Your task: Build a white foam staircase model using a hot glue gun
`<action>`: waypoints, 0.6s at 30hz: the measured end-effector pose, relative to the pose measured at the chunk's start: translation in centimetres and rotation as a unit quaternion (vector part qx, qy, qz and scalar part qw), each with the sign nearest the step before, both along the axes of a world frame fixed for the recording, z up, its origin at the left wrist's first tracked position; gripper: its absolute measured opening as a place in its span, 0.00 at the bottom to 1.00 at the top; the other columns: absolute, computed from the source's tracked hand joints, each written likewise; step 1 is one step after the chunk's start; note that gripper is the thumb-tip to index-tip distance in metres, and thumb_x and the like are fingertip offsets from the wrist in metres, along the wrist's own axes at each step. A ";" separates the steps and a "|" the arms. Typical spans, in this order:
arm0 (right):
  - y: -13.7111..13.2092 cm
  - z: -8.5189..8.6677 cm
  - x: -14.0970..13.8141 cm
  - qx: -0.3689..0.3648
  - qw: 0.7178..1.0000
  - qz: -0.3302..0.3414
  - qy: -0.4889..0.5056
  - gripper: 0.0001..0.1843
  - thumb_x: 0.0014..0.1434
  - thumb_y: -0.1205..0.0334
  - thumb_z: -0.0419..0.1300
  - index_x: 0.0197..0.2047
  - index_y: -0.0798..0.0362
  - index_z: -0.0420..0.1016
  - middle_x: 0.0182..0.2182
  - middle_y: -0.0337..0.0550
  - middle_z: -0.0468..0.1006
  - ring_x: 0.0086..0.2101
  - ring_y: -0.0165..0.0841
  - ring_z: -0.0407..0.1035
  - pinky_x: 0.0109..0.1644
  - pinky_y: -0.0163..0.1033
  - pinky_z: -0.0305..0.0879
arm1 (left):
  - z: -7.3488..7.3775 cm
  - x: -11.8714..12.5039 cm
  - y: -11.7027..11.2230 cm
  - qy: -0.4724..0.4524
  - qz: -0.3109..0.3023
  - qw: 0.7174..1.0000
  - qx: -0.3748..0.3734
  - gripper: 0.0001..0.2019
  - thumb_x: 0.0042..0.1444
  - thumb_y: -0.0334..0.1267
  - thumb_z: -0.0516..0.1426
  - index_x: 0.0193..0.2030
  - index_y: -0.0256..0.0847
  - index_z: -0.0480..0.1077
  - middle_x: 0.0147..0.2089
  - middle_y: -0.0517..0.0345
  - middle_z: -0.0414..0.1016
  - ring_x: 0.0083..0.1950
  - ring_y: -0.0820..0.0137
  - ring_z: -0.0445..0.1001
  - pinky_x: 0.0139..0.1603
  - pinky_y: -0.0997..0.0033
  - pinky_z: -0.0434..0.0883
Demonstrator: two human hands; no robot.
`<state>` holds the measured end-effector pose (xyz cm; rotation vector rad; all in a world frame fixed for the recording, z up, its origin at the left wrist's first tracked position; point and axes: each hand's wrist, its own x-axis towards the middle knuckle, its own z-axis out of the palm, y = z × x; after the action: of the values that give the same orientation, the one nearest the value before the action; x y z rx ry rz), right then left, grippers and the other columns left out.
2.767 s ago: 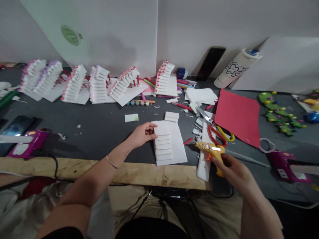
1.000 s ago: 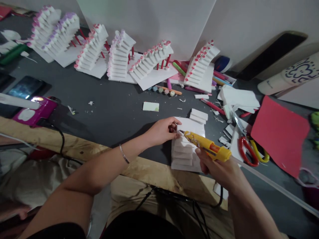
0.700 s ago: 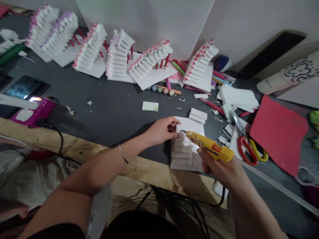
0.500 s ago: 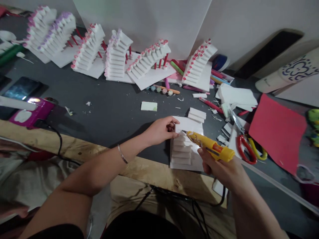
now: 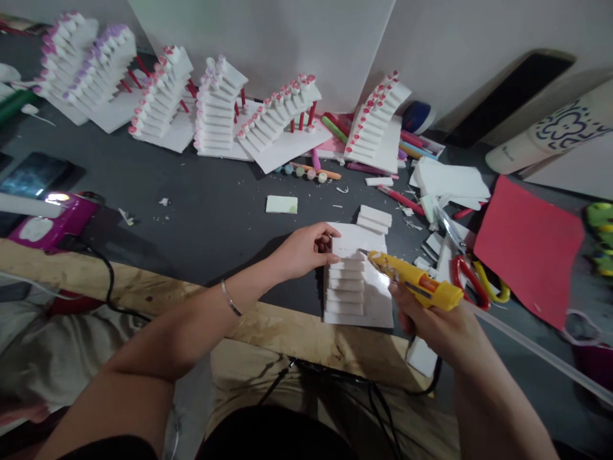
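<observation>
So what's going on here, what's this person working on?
A person's right hand holds a yellow hot glue gun, its nozzle close to a stepped stack of white foam strips on a white foam sheet. The left hand touches the top of that stack. Similar foam staircases stand further back.

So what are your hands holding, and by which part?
The right hand grips the yellow glue gun by its handle. The left hand holds nothing; its fingers rest on the white foam steps.
</observation>
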<state>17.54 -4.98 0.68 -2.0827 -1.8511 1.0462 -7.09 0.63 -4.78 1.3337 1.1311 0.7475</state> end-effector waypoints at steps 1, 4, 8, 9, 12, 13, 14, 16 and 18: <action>0.0 -0.1 0.2 0.000 1.000 -0.001 0.003 0.33 0.59 0.35 0.54 0.12 0.49 0.64 0.11 0.41 0.68 0.15 0.30 0.63 0.20 0.36 0.61 | 0.0 0.0 0.0 0.000 0.000 1.000 0.000 0.19 0.47 0.35 0.65 0.47 0.38 0.70 0.37 0.58 0.69 0.34 0.74 0.66 0.37 0.71 0.66; 0.0 -0.4 0.7 -0.003 1.000 0.000 0.015 0.34 0.59 0.34 0.54 0.12 0.49 0.64 0.11 0.40 0.67 0.15 0.30 0.63 0.20 0.35 0.60 | 0.3 0.0 -0.1 -0.003 0.000 1.000 -0.005 0.19 0.47 0.34 0.65 0.47 0.38 0.69 0.37 0.58 0.69 0.36 0.72 0.68 0.38 0.70 0.67; 0.0 -0.7 0.6 0.000 1.000 -0.003 0.005 0.35 0.59 0.34 0.53 0.11 0.49 0.63 0.10 0.40 0.66 0.15 0.29 0.62 0.20 0.35 0.59 | 0.4 0.0 -0.1 -0.008 0.003 1.000 -0.008 0.19 0.47 0.32 0.65 0.46 0.37 0.69 0.37 0.59 0.69 0.35 0.73 0.67 0.38 0.71 0.66; 0.0 -0.7 0.4 0.000 1.000 -0.001 0.003 0.34 0.59 0.34 0.54 0.11 0.49 0.63 0.11 0.40 0.67 0.15 0.29 0.62 0.20 0.35 0.59 | 0.4 0.0 0.0 -0.008 0.002 1.000 -0.008 0.19 0.47 0.32 0.65 0.46 0.37 0.69 0.36 0.60 0.69 0.35 0.74 0.67 0.37 0.71 0.66; 0.1 -0.5 -0.5 -0.004 1.000 0.013 0.006 0.33 0.59 0.36 0.54 0.12 0.49 0.64 0.11 0.40 0.68 0.15 0.29 0.63 0.21 0.35 0.59 | 0.4 0.0 0.0 -0.006 -0.001 1.000 -0.011 0.18 0.47 0.31 0.65 0.46 0.38 0.69 0.35 0.61 0.68 0.33 0.75 0.66 0.36 0.72 0.65; 0.2 -0.3 -0.9 -0.005 1.000 0.018 0.005 0.33 0.59 0.36 0.54 0.12 0.49 0.65 0.11 0.39 0.68 0.15 0.29 0.63 0.21 0.35 0.59 | 0.4 0.0 0.0 -0.006 -0.001 1.000 -0.012 0.18 0.48 0.31 0.65 0.46 0.37 0.69 0.35 0.61 0.68 0.33 0.75 0.66 0.36 0.72 0.65; 0.2 -0.2 -1.2 -0.003 1.000 0.022 0.002 0.33 0.59 0.37 0.55 0.12 0.49 0.65 0.11 0.39 0.67 0.15 0.29 0.63 0.21 0.35 0.58 | 0.4 0.0 0.0 -0.006 0.001 1.000 -0.012 0.18 0.48 0.30 0.64 0.46 0.37 0.69 0.35 0.61 0.68 0.33 0.75 0.66 0.36 0.72 0.65; 0.4 0.0 -1.9 0.004 0.999 0.033 0.003 0.32 0.59 0.37 0.55 0.12 0.49 0.65 0.10 0.39 0.68 0.15 0.29 0.63 0.21 0.35 0.58 | 0.4 0.1 0.0 -0.012 0.004 1.000 -0.013 0.18 0.47 0.29 0.64 0.46 0.37 0.69 0.36 0.60 0.68 0.33 0.76 0.66 0.36 0.73 0.65; 0.5 0.0 -2.4 0.011 0.999 0.044 0.014 0.32 0.58 0.36 0.55 0.12 0.49 0.65 0.10 0.39 0.67 0.14 0.29 0.63 0.20 0.35 0.57 | 0.3 0.1 0.0 -0.020 0.003 1.000 -0.018 0.18 0.47 0.29 0.64 0.46 0.37 0.69 0.36 0.60 0.68 0.34 0.75 0.66 0.36 0.73 0.65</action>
<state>15.09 -4.50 0.72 -1.9816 -1.9467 1.0647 -6.96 0.58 -4.43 1.2799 1.1121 0.7528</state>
